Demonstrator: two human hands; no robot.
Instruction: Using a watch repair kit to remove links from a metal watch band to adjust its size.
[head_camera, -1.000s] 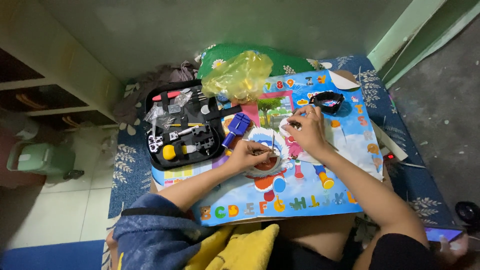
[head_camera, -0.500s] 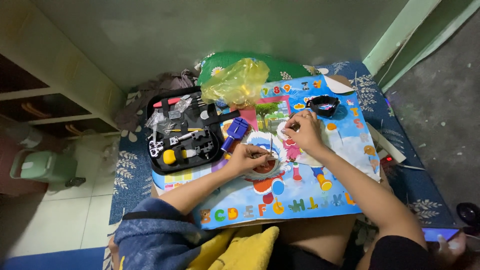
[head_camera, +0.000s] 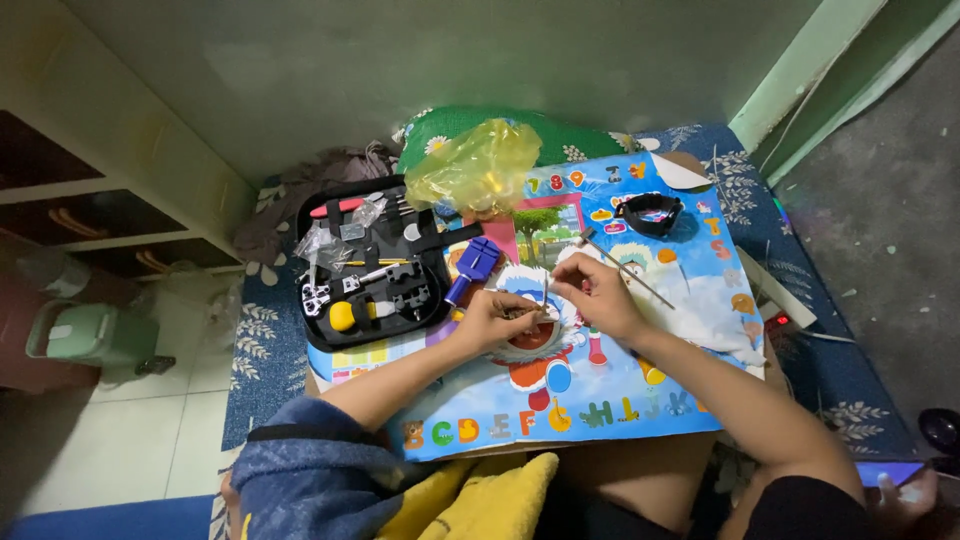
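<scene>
A small part (head_camera: 522, 314), too small to identify, is pinned on the colourful alphabet mat (head_camera: 600, 400) by the closed left hand (head_camera: 497, 318), while a thin tool (head_camera: 545, 290) is pinched upright over it by the right hand (head_camera: 592, 295). Beyond, the open black tool case (head_camera: 370, 265) is kept within reach, with a yellow plastic bag (head_camera: 480, 170) behind.

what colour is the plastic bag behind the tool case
Translucent yellow: the crumpled plastic bag shows best in the head view, beside the black tool case.

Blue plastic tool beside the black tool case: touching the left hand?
Apart. Head view shows colourful mat between the blue plastic tool and the left hand.
</scene>
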